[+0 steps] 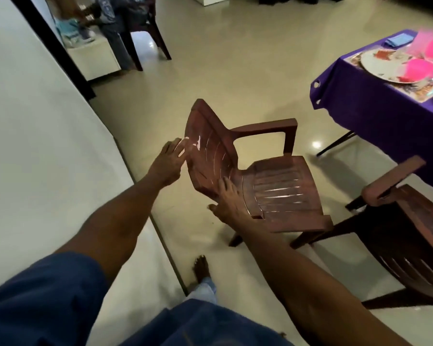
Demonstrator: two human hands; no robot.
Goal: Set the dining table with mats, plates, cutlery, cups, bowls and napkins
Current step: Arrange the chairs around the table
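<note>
- My left hand (169,161) is spread, fingers straight, fingertips at the outer edge of the brown plastic chair's (258,176) backrest; whether they touch is unclear.
- My right hand (226,202) lies with loose, extended fingers on the near edge where backrest meets seat, holding nothing.
- A second brown chair (410,236) stands just right.
- Well apart, upper right, the purple-clothed bench (375,106) carries a plate (378,64), pink cups (418,66) and a blue napkin (399,39).
</note>
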